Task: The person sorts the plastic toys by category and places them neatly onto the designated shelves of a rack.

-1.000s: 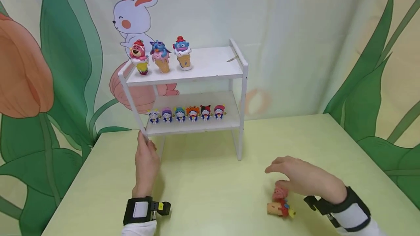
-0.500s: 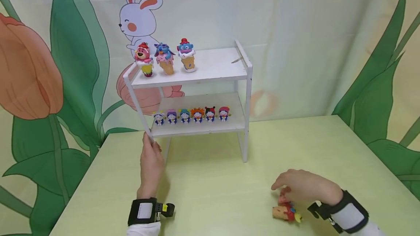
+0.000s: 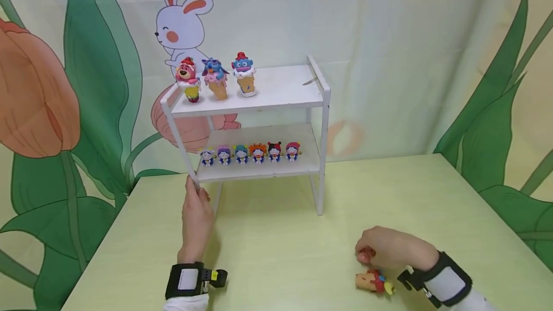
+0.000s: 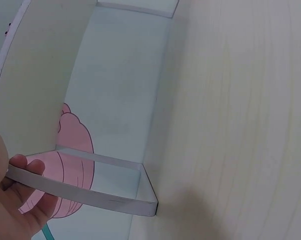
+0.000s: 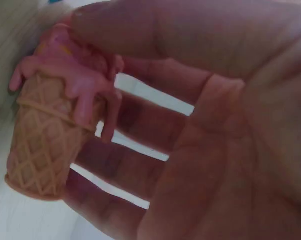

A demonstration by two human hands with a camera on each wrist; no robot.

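Observation:
A small white two-tier shelf (image 3: 259, 104) stands on the table, and my left hand (image 3: 198, 220) grips its front left leg just below the lower board. In the left wrist view the fingers curl round that white leg (image 4: 95, 197). At the right, my right hand (image 3: 390, 248) pinches a pink ice cream cone figurine (image 5: 45, 130) between thumb and fingers; its waffle cone shows in the right wrist view, while the head view shows only a bit of pink. Just in front of that hand, a red-topped cone figurine (image 3: 371, 281) lies on its side.
On the top board stand three ice cream cone figurines: pink (image 3: 188, 80), blue with pink (image 3: 215, 79) and blue with white (image 3: 244, 75). A row of several small blue figurines (image 3: 258, 153) lines the lower board. Behind the table (image 3: 281, 253) hangs a printed curtain (image 3: 389, 61).
My right hand has come down over the pink figurine and now pinches it, its fingers closer together. The left hand keeps its grip on the shelf leg. The view has shifted slightly.

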